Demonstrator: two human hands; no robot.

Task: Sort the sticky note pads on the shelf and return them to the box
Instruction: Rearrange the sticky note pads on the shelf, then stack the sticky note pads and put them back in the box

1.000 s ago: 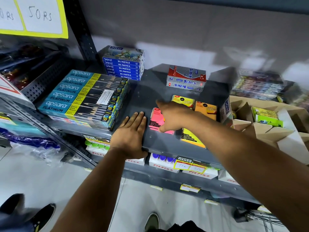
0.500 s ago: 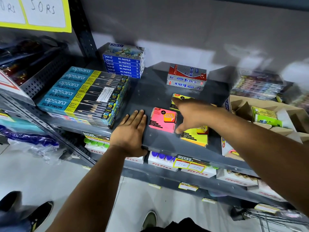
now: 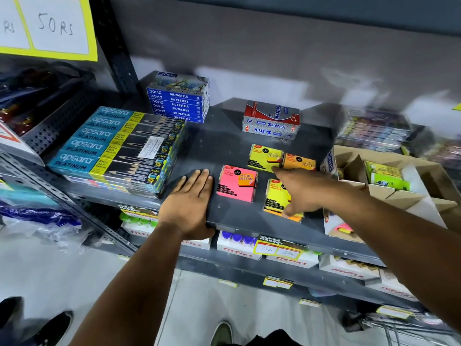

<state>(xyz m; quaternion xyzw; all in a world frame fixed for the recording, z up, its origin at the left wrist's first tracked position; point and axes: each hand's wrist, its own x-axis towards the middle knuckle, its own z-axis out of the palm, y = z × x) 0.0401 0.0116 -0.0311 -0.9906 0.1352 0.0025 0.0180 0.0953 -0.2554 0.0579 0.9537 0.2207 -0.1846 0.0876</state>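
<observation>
Left hand (image 3: 188, 204) flat, fingers spread, on shelf (image 3: 224, 146) edge. Right hand (image 3: 301, 189) over yellow pad (image 3: 275, 196), grip unclear; pink pad (image 3: 237, 183) at 9 o'clock.

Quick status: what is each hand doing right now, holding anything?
Left hand: open, flat on the shelf, holding nothing.
Right hand: open, fingers spread over the front yellow sticky note pad, no closed grip visible.

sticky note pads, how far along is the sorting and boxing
Early. Four pads lie out on the shelf: pink pad, yellow pad, orange pad and front yellow pad. The right hand rests over the front one; the left hand lies flat. The cardboard box is open, boxing still ahead.
</observation>
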